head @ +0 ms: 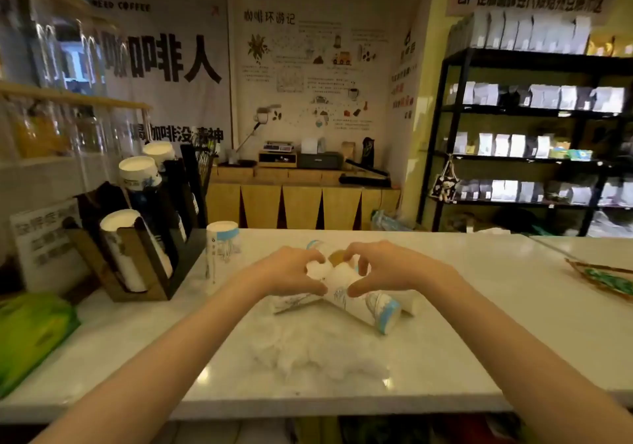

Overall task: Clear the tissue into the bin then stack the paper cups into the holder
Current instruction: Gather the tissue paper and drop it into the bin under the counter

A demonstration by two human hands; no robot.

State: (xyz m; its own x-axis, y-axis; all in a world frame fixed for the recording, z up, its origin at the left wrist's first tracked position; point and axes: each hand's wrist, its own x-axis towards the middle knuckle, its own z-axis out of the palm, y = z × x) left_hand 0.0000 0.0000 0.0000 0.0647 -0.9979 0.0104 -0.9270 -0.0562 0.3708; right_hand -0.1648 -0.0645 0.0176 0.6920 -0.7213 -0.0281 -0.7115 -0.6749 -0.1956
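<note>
My left hand [291, 268] and my right hand [380, 267] meet at the middle of the white counter, both pinching a crumpled white tissue [329, 274]. Under them lie several paper cups on their sides: one [363, 308] with a blue rim points toward me, another [294, 301] lies flat to its left. More crumpled tissue [318, 351] is spread on the counter nearer to me. One cup [222, 250] stands upside down beside the black cup holder [150, 258], which holds stacks of white cups. No bin is in view.
A green packet [30, 330] lies at the counter's [479, 306] left front edge. A sign [44, 241] stands behind the holder. A woven tray [603, 279] sits at the far right. Shelves [534, 135] of bags stand beyond the counter.
</note>
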